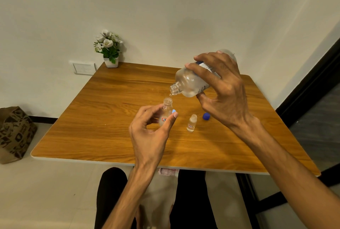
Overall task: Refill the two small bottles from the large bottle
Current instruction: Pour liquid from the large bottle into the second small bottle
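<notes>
My right hand (223, 89) grips the large clear bottle (191, 81), tilted with its open neck pointing down and left. A thin stream of clear liquid falls from its mouth into an uncapped small bottle (167, 108). My left hand (152, 127) holds that small bottle upright between thumb and fingers, just above the wooden table (103, 118). A second small bottle (191, 123), also uncapped, with a red and blue label, stands alone on the table to the right. A blue cap (206, 116) lies on the table beside it, under my right wrist.
A white pot with artificial white flowers (109, 48) stands at the table's far left corner against the wall. A patterned brown paper bag (13, 134) sits on the floor to the left. My knees and a checked cloth (168, 171) show below the table's near edge.
</notes>
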A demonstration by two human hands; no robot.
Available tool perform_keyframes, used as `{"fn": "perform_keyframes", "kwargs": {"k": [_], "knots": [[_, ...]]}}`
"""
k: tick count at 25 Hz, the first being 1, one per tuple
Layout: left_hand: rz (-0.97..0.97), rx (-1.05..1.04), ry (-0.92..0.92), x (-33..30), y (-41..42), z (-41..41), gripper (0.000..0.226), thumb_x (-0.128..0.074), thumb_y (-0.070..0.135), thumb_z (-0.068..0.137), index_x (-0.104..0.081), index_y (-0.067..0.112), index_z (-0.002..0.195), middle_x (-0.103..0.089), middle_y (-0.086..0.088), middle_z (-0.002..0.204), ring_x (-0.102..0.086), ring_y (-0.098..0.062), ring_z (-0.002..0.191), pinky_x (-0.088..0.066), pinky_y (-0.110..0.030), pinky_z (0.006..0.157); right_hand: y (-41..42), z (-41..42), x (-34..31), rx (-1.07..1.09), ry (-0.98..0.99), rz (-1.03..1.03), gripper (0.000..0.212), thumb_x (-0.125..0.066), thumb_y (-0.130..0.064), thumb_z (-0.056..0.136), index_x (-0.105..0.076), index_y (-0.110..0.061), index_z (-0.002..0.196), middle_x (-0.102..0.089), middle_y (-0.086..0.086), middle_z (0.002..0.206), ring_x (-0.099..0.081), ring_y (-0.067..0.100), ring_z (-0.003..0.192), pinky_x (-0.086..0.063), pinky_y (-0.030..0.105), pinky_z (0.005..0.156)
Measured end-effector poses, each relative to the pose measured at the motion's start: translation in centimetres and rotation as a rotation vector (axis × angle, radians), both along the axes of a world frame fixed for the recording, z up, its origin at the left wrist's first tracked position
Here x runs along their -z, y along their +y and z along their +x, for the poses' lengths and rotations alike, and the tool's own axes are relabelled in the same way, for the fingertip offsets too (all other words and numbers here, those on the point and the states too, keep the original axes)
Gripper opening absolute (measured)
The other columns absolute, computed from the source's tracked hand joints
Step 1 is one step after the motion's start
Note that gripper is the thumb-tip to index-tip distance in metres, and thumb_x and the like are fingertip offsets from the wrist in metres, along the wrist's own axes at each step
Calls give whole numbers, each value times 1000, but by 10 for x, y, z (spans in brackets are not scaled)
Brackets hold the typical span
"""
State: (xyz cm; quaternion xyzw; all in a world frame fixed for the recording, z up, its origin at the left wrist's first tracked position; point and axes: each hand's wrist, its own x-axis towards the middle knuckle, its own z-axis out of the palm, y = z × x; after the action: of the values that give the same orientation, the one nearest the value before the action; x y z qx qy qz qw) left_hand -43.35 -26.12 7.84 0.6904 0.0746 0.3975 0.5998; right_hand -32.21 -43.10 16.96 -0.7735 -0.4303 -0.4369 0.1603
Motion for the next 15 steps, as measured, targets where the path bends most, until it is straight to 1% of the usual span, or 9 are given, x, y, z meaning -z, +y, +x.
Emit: {"fn": "perform_keyframes", "kwargs": {"k": [4,9,13,15], "knots": [[-7,4,-2,-2,-1,-1,32,-92,20,77,-78,18,105,-73,3,99,-70,-7,87,-63,-35,74,1,0,-1,-1,-6,-2,58,-80,-6,78,-69,-5,135,-66,21,137,-59,41,131,-43,55,114],[5,1,-6,-1,0,-2,32,-92,19,77,-79,15,106,-74,2,98,-70,-5,87,-62,-32,74,1,1,-1,5,-7,-10,59,-80,-7,78,-68,-5,136,-66,21,137,-58,42,131,-41,54,116],[5,5,-10,0,0,-2,33,-91,25,77,-79,15,106,-74,1,99,-71,-9,88,-63,-35,74,1,1,-1,5,-12,-12,59,-80,-7,78,-68,-6,136,-66,21,137,-58,42,131,-41,53,116],[0,8,-12,-1,1,-3,32,-90,24,77,-79,17,106,-74,1,100,-71,-10,88,-63,-35,74,1,1,-2,4,-15,-13,60,-79,-6,78,-68,-6,136,-66,21,138,-58,41,131,-40,53,117]]}}
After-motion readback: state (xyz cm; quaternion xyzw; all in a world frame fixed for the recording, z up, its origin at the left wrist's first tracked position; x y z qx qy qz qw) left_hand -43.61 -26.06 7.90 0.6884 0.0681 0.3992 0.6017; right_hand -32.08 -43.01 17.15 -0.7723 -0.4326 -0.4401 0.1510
